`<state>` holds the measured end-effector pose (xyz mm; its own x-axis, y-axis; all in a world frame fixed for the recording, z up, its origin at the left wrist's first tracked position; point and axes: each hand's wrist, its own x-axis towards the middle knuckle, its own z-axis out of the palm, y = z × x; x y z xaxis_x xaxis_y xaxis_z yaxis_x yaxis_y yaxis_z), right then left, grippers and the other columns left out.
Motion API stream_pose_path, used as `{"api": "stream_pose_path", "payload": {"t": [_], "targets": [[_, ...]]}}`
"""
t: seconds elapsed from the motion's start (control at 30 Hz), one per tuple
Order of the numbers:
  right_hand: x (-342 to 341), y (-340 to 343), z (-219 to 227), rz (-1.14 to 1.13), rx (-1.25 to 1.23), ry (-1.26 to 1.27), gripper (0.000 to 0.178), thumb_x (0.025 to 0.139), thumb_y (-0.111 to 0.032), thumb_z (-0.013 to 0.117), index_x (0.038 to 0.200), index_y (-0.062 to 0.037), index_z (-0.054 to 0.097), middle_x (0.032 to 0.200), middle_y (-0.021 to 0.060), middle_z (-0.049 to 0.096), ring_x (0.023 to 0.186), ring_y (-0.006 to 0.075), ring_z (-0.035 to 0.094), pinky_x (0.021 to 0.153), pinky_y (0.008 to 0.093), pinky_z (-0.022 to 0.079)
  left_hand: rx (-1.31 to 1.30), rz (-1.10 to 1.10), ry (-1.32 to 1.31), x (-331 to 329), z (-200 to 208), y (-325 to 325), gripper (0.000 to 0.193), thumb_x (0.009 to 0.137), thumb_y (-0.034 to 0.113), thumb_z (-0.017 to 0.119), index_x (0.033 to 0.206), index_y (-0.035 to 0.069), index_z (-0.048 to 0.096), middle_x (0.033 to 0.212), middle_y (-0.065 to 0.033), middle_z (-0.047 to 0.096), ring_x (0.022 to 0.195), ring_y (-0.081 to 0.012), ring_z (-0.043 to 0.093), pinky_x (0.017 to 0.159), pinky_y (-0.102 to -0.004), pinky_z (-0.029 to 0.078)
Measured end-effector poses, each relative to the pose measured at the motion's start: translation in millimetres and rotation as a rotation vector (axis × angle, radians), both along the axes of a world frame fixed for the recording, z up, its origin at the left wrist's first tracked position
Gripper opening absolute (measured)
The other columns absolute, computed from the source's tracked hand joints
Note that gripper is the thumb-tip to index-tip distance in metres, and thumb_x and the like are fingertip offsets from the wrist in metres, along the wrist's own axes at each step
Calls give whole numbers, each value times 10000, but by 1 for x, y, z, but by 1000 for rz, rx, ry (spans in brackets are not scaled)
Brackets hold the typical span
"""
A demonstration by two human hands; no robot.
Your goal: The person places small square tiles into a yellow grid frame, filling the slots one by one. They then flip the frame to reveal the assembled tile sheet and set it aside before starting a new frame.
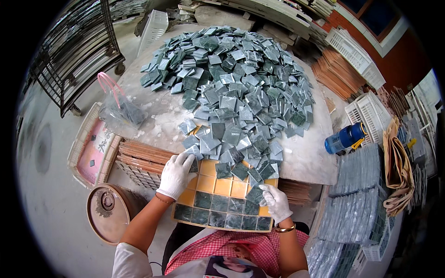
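A yellow gridded tray (222, 186) lies in front of me, tilted under the near edge of a large heap of square green stone tiles (245, 88). Its two nearest rows hold dark green marbled tiles (219, 217), with the nearest row filled across. My right hand (276, 204), in a white glove, pinches a single stone tile (254, 194) over the right part of the tray. At the tray's left edge, my white-gloved left hand (176, 175) has its thumb and fingers around another stone tile (194, 166). Several loose tiles (240, 171) lie across the tray's far side.
A lidded brown drum (104, 213) and a crate of reddish boards (143, 157) stand at left. Beyond them are a plastic bag (123, 113) and a metal rack trolley (74, 55). At right are a blue bottle (345, 138) and stacked tile sheets (354, 204).
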<state>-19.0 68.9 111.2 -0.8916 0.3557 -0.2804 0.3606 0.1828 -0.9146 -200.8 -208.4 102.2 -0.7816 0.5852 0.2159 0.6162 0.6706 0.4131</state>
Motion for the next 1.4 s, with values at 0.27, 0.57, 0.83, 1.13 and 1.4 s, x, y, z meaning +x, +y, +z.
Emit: {"api": "stream_pose_path", "payload": {"t": [0.27, 0.57, 0.83, 1.13, 1.4], "targets": [[44, 32, -4, 106, 393, 43, 237, 901, -85, 503, 1083, -37, 648, 918, 89, 672, 691, 163, 615, 627, 278, 510, 91, -105, -27, -8, 11, -15, 528, 623, 173, 778, 1108, 95, 587, 1077, -110, 563, 1018, -334, 504, 877, -421, 446], [45, 3, 2, 162, 767, -7, 330, 747, -220, 731, 1025, -51, 675, 1174, 135, 549, 992, 298, 592, 834, 384, 496, -47, -336, -198, 34, 8, -52, 601, 594, 191, 806, 1144, 83, 587, 1071, -120, 551, 1006, -332, 517, 896, -420, 443], [55, 3, 6, 170, 696, 10, 439, 757, -218, 728, 1131, -21, 612, 1215, 170, 540, 1061, 331, 561, 891, 402, 472, 7, -290, -194, 37, 6, -60, 553, 619, 186, 783, 1126, 69, 596, 1115, -102, 536, 1006, -326, 500, 904, -409, 441], [-18, -38, 12, 253, 699, 302, 355, 786, -179, 690, 1104, -38, 620, 1140, 117, 593, 1017, 303, 592, 852, 379, 492, 45, -331, -239, 28, -4, -57, 503, 602, 192, 807, 1070, 100, 644, 1062, -97, 533, 996, -313, 497, 880, -410, 439], [-87, -55, 23, 291, 983, -258, 604, 748, -325, 729, 1264, -104, 505, 1134, 135, 601, 982, 314, 618, 824, 399, 506, 11, -201, -90, 37, 15, 17, 601, 694, 299, 759, 1201, 68, 533, 1135, -117, 545, 1025, -309, 521, 876, -396, 459]]}}
